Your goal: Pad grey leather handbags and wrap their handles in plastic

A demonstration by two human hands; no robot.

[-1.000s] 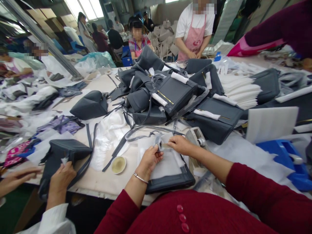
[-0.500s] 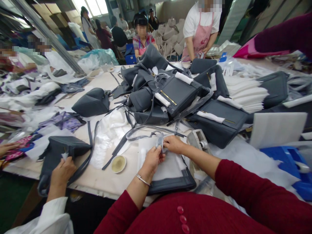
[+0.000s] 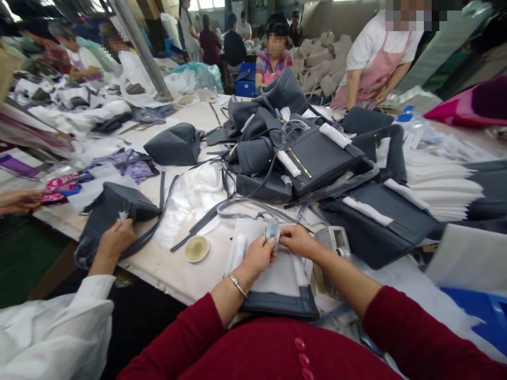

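Note:
A dark grey handbag [image 3: 279, 305] lies at the table edge in front of me, a white foam sheet [image 3: 275, 274] over its face. Both hands are over the bag's upper part. My left hand [image 3: 259, 255] pinches a grey bag handle wrapped in clear film [image 3: 272, 230]. Close on its right, the fingers of my right hand [image 3: 298, 240] are closed on the edge of the same wrapped handle. The fingertips partly cover the wrapping. A clear-wrapped strap loop [image 3: 233, 208] lies just beyond the bag.
Several grey handbags [image 3: 325, 158] are heaped ahead. A round dish [image 3: 197, 248] sits left of my bag, a tape dispenser [image 3: 336, 240] right of it. White foam sheets [image 3: 431, 184] are stacked at right. A co-worker's hand [image 3: 116, 237] holds another bag [image 3: 127, 200] at left.
The view has swung left, so the table and bags appear further right. Both hands remain at the wrapped handle, and its film-covered part now stands more upright between them.

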